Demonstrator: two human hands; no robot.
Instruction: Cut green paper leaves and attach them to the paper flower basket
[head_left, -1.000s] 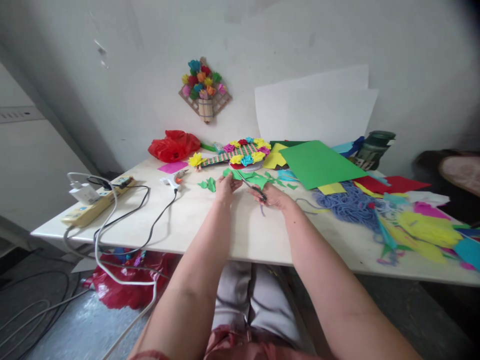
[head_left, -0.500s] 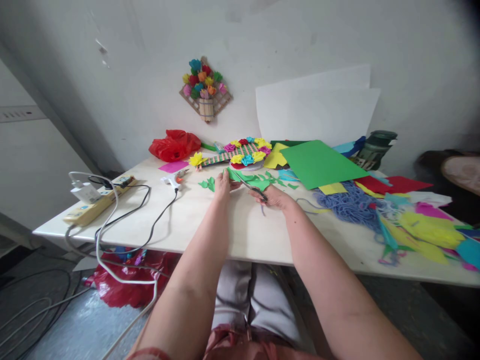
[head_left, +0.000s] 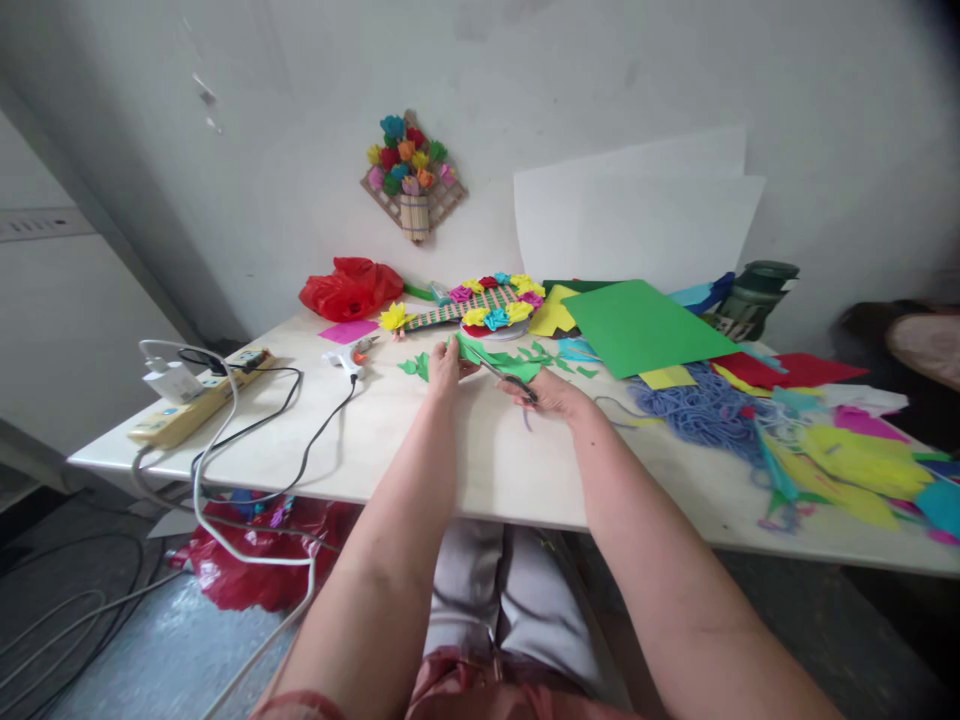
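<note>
One long white table [head_left: 517, 460], spread across the middle of the frame. Set against the wall at upper right, overlapping large white sheets [head_left: 630, 220]. Right of centre, a flat bright-green square paper sheet [head_left: 645, 325]. Behind the hands, a paddle-shaped woven craft piece [head_left: 442, 313], edged with yellow, blue, red and magenta paper flowers. At right, a loose heap of blue-grey yarn [head_left: 690, 412]. At centre, two bare hands, left [head_left: 444, 370] and right [head_left: 553, 392], near each other. Between them, a jagged bright-green paper piece [head_left: 484, 351], apparently pinched by the left hand, with fingertips partly hidden. Gripped in the right hand, black-handled metal scissors [head_left: 521, 388], pointed up and left along the paper; blade opening too small to tell. Nearby, small green paper scraps [head_left: 415, 367].

Step in hand, by appearances: trimming the green piece. Called for next, by judgement: steady paper, short cuts, left fingertips clear of the blades.
</note>
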